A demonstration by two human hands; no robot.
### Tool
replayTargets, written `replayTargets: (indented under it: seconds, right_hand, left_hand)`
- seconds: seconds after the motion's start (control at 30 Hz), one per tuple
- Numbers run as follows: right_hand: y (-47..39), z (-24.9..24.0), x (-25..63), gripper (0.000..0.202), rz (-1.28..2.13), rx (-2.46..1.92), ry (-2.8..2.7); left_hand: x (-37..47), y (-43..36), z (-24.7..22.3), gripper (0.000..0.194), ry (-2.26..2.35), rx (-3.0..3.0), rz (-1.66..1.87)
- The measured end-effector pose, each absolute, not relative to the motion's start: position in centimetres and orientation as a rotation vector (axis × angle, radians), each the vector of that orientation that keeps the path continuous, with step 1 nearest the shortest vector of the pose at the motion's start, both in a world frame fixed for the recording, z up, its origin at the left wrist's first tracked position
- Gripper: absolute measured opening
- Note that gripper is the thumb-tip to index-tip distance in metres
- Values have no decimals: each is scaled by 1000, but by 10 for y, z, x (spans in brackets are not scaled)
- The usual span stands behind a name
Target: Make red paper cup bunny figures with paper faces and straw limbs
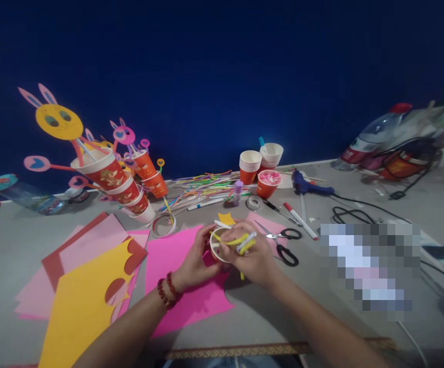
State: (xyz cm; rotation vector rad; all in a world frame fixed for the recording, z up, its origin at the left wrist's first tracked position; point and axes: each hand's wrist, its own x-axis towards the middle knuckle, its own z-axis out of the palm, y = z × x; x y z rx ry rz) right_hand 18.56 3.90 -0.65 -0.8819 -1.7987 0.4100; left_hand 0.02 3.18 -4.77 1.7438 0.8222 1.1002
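A paper cup is held upright over a bright pink sheet, its white rim facing up. My left hand wraps round the cup's left side, fingers closed on it. At the cup's right rim, my right hand pinches a bundle of yellow and white sticks; one yellow piece reaches over the cup's opening. The right fingers hide part of the cup. Behind the hands lies a small yellow paper scrap, and black-handled scissors rest on a light pink sheet to the right.
Stacked cups with a yellow rabbit face stand at left, behind yellow paper. Colourful sticks, a cup of pink pieces and a blue glue gun lie further back. A tape roll is left of the hands.
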Motion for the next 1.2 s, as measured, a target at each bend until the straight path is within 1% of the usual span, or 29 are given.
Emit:
replayTargets:
  seconds: [0.17, 0.27, 0.33, 0.43, 0.57, 0.7, 0.83, 0.93, 1.07, 1.2]
  right_hand:
    - [42, 2, 192, 5, 529, -929, -1890]
    - [43, 10, 199, 20, 535, -940, -1887]
    - [44, 14, 205, 24, 557, -950, -1897]
    - [48, 19, 213, 15, 717, -894, -1968]
    - [53, 21, 219, 11, 871, -683, -1993]
    - [52, 20, 217, 12, 855, -676, -1968]
    - [49, 17, 211, 20, 860, -756, -1895]
    - [49, 15, 210, 21, 896, -788, -1840]
    - [51, 13, 213, 18, 815, -762, -1925]
    - [53, 16, 218, 23, 737, -701, -2034]
  left_hand:
    - [1, 32, -45, 80, 897, 1853, 1084]
    - [-2, 33, -45, 80, 917, 1808, 1109]
    - [-6, 34, -47, 77, 907, 1805, 1138]
    - [-12, 37, -49, 74, 933, 1900, 1226]
    - [-20, 42, -49, 72, 864, 2145, 1351]
    - [-22, 45, -48, 73, 711, 2277, 1310]
    - [-20, 44, -49, 75, 685, 2296, 1246]
    - [-18, 44, -47, 76, 696, 2269, 1251]
    - [-18, 44, -43, 76, 683, 2256, 1287]
    - [-19, 44, -41, 79, 679, 2282, 1317]
